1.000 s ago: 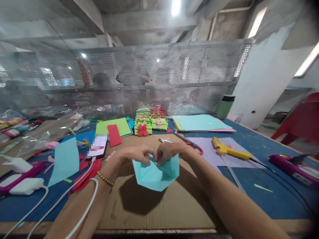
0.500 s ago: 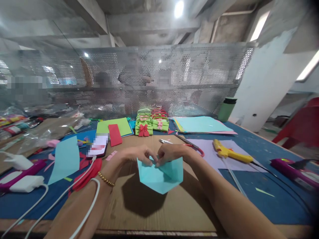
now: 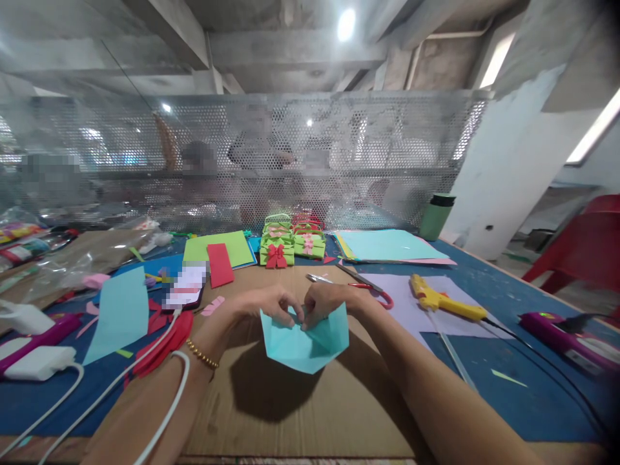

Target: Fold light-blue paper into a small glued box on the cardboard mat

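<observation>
Left hand (image 3: pixel 277 306) and right hand (image 3: pixel 320 302), side by side, pinch far edge of folded turquoise paper (image 3: pixel 306 352), raised over cardboard sheet (image 3: pixel 310 433), spreading from grip toward sheet's near edge.

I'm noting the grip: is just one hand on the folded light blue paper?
No, the left hand and right hand both pinch the folded light blue paper near its far edge.

Single head-worn view, facing forward and down, hands (image 3: pixel 325 301) near, perforated screen (image 3: pixel 387 152) beyond

Gold bracelet (image 3: pixel 202 355), apparently beaded, on left wrist (image 3: pixel 213 337).
</observation>
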A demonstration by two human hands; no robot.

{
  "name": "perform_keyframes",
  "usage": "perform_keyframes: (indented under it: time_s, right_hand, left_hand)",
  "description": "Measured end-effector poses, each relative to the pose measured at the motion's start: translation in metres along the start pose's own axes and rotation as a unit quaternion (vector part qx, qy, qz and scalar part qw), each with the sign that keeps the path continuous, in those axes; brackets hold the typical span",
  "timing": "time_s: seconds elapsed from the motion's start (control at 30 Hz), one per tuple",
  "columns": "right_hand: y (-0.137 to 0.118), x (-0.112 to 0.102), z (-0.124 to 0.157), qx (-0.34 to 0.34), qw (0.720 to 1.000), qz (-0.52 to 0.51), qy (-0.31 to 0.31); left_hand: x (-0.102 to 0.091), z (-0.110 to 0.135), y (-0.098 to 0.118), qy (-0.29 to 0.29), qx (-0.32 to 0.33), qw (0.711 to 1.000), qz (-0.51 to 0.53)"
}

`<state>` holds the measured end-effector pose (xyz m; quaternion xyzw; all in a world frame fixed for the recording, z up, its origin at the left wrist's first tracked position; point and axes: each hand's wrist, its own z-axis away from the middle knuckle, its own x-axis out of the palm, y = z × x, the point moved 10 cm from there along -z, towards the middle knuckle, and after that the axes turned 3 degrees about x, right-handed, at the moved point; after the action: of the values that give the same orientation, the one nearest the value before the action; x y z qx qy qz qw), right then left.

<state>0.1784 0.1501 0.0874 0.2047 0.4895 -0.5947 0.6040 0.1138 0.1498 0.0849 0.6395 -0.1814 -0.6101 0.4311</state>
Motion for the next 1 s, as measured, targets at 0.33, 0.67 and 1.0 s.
perform_keyframes:
  time_s: [0.33, 0.67, 1.0]
  right_hand:
    - [0.001, -0.002, -0.005, -0.018, 1.000, 0.007, 0.016]
    - [-0.013, -0.027, 0.032, -0.132, 0.975, -0.161, 0.076]
    - [-0.006, -0.008, 0.035, -0.141, 0.982, -0.123, -0.002]
  left_hand:
    - [0.001, -0.001, -0.005, 0.010, -0.019, 1.000, -0.013]
    - [-0.001, 0.000, 0.000, 0.017, -0.034, 0.999, -0.025]
    - [0.001, -0.002, -0.003, 0.013, -0.014, 1.000, -0.013]
